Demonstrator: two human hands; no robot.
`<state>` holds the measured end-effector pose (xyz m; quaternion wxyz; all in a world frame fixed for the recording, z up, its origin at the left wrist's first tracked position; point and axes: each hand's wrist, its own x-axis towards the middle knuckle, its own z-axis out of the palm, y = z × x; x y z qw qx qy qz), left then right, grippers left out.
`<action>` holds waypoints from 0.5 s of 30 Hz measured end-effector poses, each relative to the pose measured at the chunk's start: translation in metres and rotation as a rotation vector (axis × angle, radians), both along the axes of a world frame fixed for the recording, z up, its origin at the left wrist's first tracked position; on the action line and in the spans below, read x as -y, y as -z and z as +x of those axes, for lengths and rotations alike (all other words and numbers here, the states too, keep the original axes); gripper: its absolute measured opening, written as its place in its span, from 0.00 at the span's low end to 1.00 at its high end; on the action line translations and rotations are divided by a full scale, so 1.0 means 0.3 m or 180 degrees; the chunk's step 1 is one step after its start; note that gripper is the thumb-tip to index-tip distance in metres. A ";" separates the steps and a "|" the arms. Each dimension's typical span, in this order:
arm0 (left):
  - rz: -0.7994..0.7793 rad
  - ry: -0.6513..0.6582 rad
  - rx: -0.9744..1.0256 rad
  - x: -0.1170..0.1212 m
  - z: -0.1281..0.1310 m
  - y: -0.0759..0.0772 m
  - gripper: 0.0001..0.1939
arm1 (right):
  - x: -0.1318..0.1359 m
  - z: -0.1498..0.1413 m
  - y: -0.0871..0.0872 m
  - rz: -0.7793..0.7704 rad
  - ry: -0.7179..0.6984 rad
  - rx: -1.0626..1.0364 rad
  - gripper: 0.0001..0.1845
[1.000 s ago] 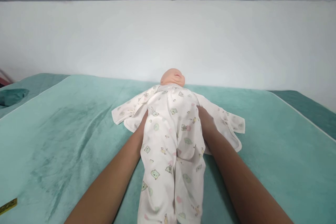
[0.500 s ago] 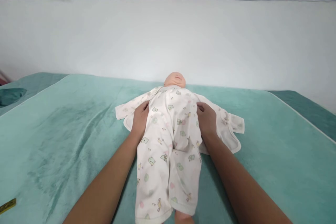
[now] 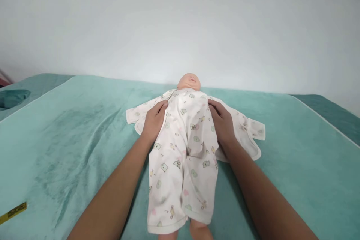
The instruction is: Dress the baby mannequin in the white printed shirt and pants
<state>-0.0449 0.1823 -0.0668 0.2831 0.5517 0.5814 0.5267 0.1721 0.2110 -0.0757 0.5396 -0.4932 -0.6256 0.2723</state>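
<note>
A baby doll (image 3: 190, 81) lies on its back, head toward the wall and bare feet toward me. Printed baby pants (image 3: 185, 146) cover its legs and are drawn high up its torso. Under them a matching baby shirt (image 3: 238, 127) is spread, its front flaps and sleeves out to both sides. At the pants' left edge, my left hand (image 3: 155, 120) is closed on the cloth near the chest. Level with it, my right hand (image 3: 222, 122) is closed on the right edge. Some fingertips of both hands are hidden by cloth.
A soft green blanket (image 3: 70, 138) covers the surface, with a long wrinkle on the left. A yellow-and-black strip (image 3: 13, 213) lies at the lower left. A white wall (image 3: 180, 33) rises right behind the doll's head.
Both hands have moved slightly up the doll's torso toward the head, along the sides of the pants. The view has shifted a little, showing more of the doll's feet.
</note>
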 end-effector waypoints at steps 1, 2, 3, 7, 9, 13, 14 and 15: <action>0.0007 0.0016 -0.0021 -0.002 -0.002 0.003 0.18 | -0.002 0.002 -0.003 -0.0073 -0.0044 -0.0013 0.17; 0.0016 0.0037 -0.0045 -0.005 -0.003 0.006 0.17 | -0.004 0.005 -0.005 -0.0101 -0.0065 -0.0008 0.17; 0.0033 0.0059 -0.0067 -0.008 -0.005 0.011 0.17 | -0.007 0.008 -0.005 -0.0101 -0.0077 0.0006 0.17; 0.0155 0.0018 -0.0297 -0.018 -0.016 0.046 0.16 | -0.011 0.019 0.015 -0.0029 -0.0058 0.0152 0.18; 0.0146 -0.0091 -0.0649 -0.013 -0.021 0.071 0.17 | 0.002 0.027 0.033 0.0066 0.0034 0.0383 0.19; 0.0012 -0.0024 -0.1127 0.050 -0.023 0.118 0.15 | 0.090 0.052 0.060 0.0172 -0.0060 0.1204 0.19; 0.0028 0.0031 -0.1152 0.078 -0.022 0.127 0.15 | 0.125 0.058 0.063 0.0173 -0.0158 0.1447 0.18; 0.0060 0.0072 -0.1178 0.110 -0.021 0.134 0.15 | 0.163 0.064 0.064 0.0178 -0.0259 0.1667 0.17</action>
